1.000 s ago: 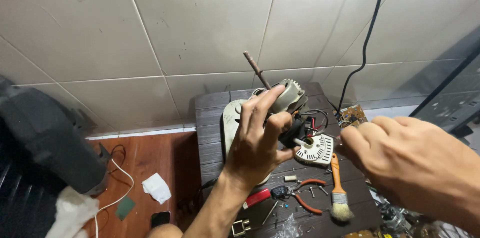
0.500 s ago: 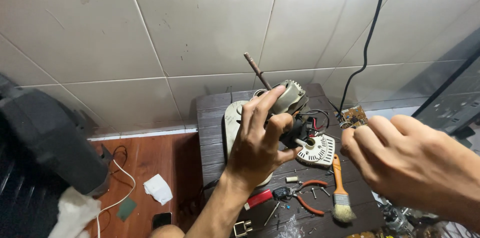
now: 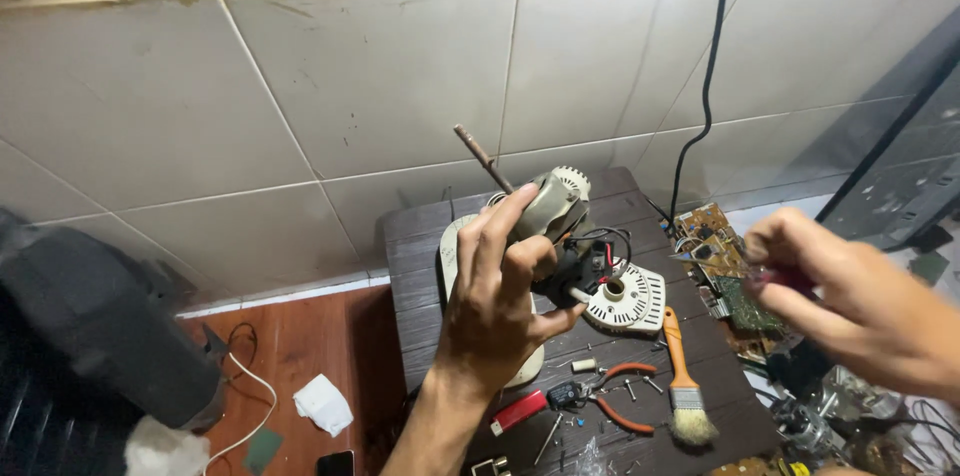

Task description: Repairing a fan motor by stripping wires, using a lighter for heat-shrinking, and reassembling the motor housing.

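left hand (image 3: 495, 311): was closed around the fan motor (image 3: 548, 211), fingers wrapped over its grey housing from the near side, thumb pointing toward the white vented cover.
right hand (image 3: 850, 301): was raised at the right edge of the view, fingers pinched on a small dark reddish thing; what that thing was could not be told.
fan motor: was held tilted above the dark wooden table (image 3: 420, 236), its rusty shaft (image 3: 483, 158) pointing up and left toward the tiled wall (image 3: 300, 86).
wires (image 3: 600, 251): red and black ones ran from the motor's lower end down to the white vented cover (image 3: 630, 301).
white vented cover: lay flat on the table, just right of the left hand.
cream base (image 3: 450, 256): lay on the table under the left hand, mostly hidden by it.
paintbrush (image 3: 682, 376): orange handle, pale bristles, lay on the table near the vented cover, bristles toward the near edge.
pliers (image 3: 610, 396): orange-handled, lay left of the brush, with loose screws around them.
red lighter (image 3: 518, 412): lay near the table's front edge.
circuit board (image 3: 715, 256): rested at the table's right edge, below the right hand.
black cable (image 3: 705, 76): hung down the wall to the table's far corner.
floor (image 3: 300, 346): reddish wood, with a crumpled white tissue (image 3: 323, 403).
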